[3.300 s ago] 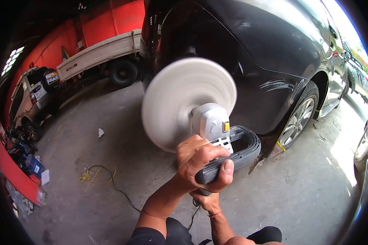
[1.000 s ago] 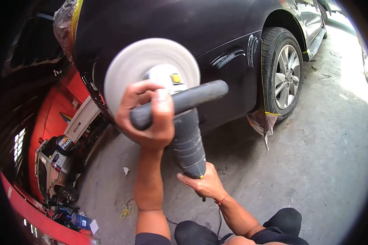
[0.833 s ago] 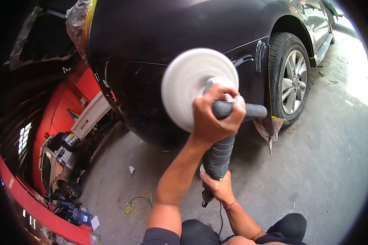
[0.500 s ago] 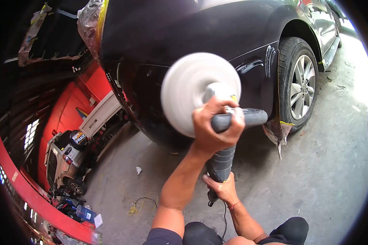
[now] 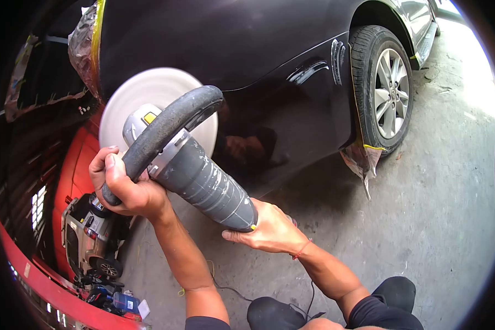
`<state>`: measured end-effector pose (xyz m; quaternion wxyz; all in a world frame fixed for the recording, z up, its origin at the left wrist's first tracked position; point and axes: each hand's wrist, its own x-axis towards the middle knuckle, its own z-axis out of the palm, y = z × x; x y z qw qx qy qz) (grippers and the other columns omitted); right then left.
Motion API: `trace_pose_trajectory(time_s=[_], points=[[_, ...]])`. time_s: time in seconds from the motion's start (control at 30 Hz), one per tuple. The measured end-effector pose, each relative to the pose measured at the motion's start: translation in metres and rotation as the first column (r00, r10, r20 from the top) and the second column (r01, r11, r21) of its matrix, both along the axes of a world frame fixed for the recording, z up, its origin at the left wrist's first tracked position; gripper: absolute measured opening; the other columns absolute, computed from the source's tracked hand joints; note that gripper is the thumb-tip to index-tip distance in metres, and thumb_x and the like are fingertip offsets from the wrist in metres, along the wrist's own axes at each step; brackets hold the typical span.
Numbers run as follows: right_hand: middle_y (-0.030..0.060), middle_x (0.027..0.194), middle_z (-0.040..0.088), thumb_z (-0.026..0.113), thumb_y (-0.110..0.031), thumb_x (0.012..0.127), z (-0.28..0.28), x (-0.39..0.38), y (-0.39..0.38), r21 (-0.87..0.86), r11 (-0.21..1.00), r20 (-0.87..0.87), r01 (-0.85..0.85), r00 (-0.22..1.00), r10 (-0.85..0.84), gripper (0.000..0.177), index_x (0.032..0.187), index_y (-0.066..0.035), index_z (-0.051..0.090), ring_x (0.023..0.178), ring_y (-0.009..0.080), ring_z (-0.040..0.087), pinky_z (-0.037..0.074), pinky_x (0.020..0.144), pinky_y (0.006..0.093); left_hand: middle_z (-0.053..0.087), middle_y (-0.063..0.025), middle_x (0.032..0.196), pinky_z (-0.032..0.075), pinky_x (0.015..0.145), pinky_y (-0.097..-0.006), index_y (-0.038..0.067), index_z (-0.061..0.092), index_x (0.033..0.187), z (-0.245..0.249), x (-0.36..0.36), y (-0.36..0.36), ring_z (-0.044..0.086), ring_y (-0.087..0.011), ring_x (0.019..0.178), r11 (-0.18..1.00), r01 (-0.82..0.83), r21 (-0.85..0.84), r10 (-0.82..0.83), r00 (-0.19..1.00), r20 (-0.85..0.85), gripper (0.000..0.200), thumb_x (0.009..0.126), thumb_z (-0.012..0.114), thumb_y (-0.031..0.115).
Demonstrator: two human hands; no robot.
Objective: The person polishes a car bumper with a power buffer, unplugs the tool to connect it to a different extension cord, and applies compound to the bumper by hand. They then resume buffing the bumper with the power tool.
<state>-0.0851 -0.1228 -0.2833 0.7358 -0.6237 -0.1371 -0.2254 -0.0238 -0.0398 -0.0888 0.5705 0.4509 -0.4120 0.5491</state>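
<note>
A polisher (image 5: 203, 179) with a round white pad (image 5: 148, 88) is up against the rear corner of a dark car's bumper (image 5: 291, 121). The pad's face looks blurred, as if spinning. My left hand (image 5: 135, 190) is closed round the lower left end of the black loop handle (image 5: 168, 129). Farther back, my right hand (image 5: 272, 228) wraps the rear end of the polisher's body, a red string on its wrist. White compound streaks (image 5: 308, 72) mark the car's panel near the wheel arch.
The rear wheel (image 5: 388, 91) stands to the right, with masking plastic (image 5: 363, 165) hanging beside it. More taped plastic (image 5: 85, 44) covers the upper left. A power cord (image 5: 231, 289) runs over the concrete floor (image 5: 412, 220). Another vehicle (image 5: 91, 236) and a red beam (image 5: 49, 289) are at left.
The polisher has swung left and tilted, its pad moving from the bumper's middle toward its left corner. Both hands moved with it, keeping their grip. The view has shifted slightly.
</note>
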Motion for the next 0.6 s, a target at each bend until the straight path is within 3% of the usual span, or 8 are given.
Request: trace_pose_trajectory(time_s=[0.1,0.23,0.33,0.4,0.43,0.47,0.5,0.6], points=[[0.0205,0.105,0.071,0.082,-0.038,0.075,-0.01,-0.008,0.006,0.054,0.999,-0.001,0.011,1.0,-0.01,0.06,0.115,0.003,0.063,0.102,0.0325,0.069,0.052,0.089,0.0388,0.054,-0.0013,0.073,0.036,0.053,-0.0209,-0.002,0.063,0.084,-0.007,-0.01,-0.015,0.046,-0.0088,0.06,0.994,-0.085,0.065,0.081,0.995,0.053,0.022,0.083,0.054,0.018],[0.0175,0.107,0.071,0.082,-0.033,0.077,-0.036,-0.016,0.015,0.17,0.985,-0.052,0.031,0.998,-0.022,0.056,0.117,0.002,0.063,0.103,0.0273,0.068,0.052,0.09,0.0372,0.057,-0.0044,0.079,0.039,0.056,-0.022,-0.002,0.062,0.088,-0.039,-0.015,-0.033,0.051,-0.0091,0.065,0.944,0.109,0.31,-0.104,0.994,-0.033,0.019,0.086,0.053,0.015],[0.0132,0.105,0.072,0.082,-0.028,0.08,-0.052,-0.02,0.021,0.19,0.979,-0.078,0.072,0.995,-0.058,0.05,0.116,0.0,0.063,0.099,0.021,0.068,0.052,0.088,0.035,0.057,-0.0034,0.078,0.04,0.059,-0.023,-0.003,0.062,0.088,-0.057,-0.016,-0.052,0.049,-0.0072,0.064,0.889,0.12,0.442,-0.128,0.992,-0.011,0.017,0.083,0.053,0.01],[0.0014,0.075,0.066,0.082,-0.023,0.079,-0.062,-0.019,0.035,0.381,0.903,-0.138,0.198,0.978,-0.157,0.027,0.087,-0.002,0.067,0.068,0.0095,0.058,0.05,0.064,0.0306,0.061,-0.0032,0.079,0.042,0.058,-0.0217,-0.003,0.062,0.087,-0.068,-0.014,-0.064,0.054,-0.0064,0.062,0.816,0.158,0.557,-0.164,0.986,-0.039,0.013,0.082,0.056,0.007],[0.0002,0.07,0.064,0.081,-0.021,0.08,-0.065,-0.018,0.037,0.374,0.902,-0.171,0.215,0.972,-0.161,0.023,0.081,-0.003,0.067,0.062,0.0082,0.056,0.047,0.058,0.0291,0.063,-0.0032,0.08,0.043,0.059,-0.0215,-0.003,0.062,0.087,-0.074,-0.016,-0.069,0.057,-0.0066,0.064,0.746,0.254,0.616,-0.211,0.967,-0.143,0.01,0.081,0.058,0.005],[0.0006,0.066,0.063,0.08,-0.019,0.081,-0.071,-0.016,0.038,0.406,0.892,-0.241,0.198,0.965,-0.105,0.022,0.076,-0.003,0.066,0.058,0.0085,0.056,0.047,0.055,0.0289,0.063,-0.0028,0.079,0.045,0.06,-0.0224,-0.002,0.062,0.087,-0.08,-0.019,-0.077,0.058,-0.0065,0.064,0.706,0.288,0.647,-0.243,0.957,-0.161,0.009,0.08,0.06,0.002],[0.0007,0.065,0.062,0.079,-0.018,0.081,-0.08,-0.01,0.044,0.435,0.875,-0.209,0.211,0.969,-0.13,0.021,0.075,-0.003,0.066,0.057,0.0088,0.056,0.047,0.054,0.0287,0.063,-0.0033,0.079,0.046,0.061,-0.0231,-0.002,0.062,0.087,-0.086,-0.013,-0.081,0.059,-0.0068,0.065,0.678,0.224,0.701,-0.232,0.969,-0.085,0.008,0.079,0.062,0.0],[0.001,0.064,0.062,0.079,-0.017,0.081,-0.086,-0.002,0.052,0.482,0.855,-0.172,0.193,0.977,-0.124,0.02,0.076,-0.003,0.066,0.055,0.0097,0.056,0.047,0.054,0.0287,0.062,-0.0012,0.07,0.045,0.058,-0.0231,-0.001,0.062,0.087,-0.092,-0.013,-0.082,0.058,-0.0051,0.059,0.64,0.237,0.731,-0.22,0.968,-0.121,0.009,0.079,0.064,0.003]])
